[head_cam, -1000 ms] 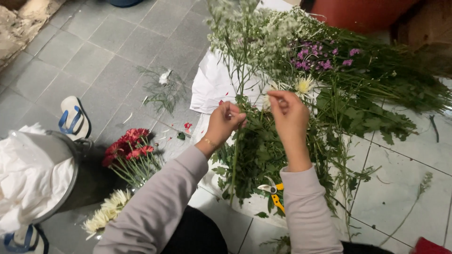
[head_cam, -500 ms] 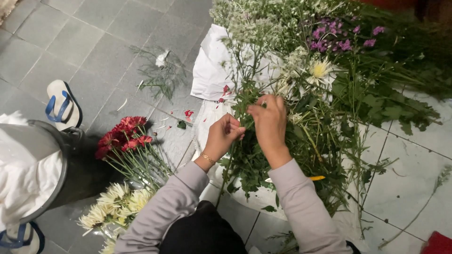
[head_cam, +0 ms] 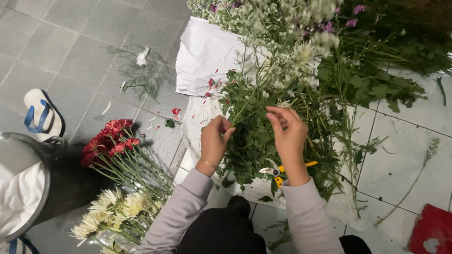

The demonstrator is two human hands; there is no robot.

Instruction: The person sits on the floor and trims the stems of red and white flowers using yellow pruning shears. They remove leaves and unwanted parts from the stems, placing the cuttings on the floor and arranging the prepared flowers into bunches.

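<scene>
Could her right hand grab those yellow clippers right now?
Probably yes. The clippers lie on the white cloth just beside the right wrist, nothing covering them. But the right hand is busy among the green stems, so it would have to let go and draw back first.

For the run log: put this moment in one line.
left hand: pinching thin green flower stems | right hand: fingering same stems | yellow-handled pruning shears: on white cloth | red flowers: on grey tiled floor

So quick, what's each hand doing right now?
Left hand: closed, pinching a green stem.
Right hand: fingers curled at the leafy stems; whether it holds one cannot be told.
</scene>
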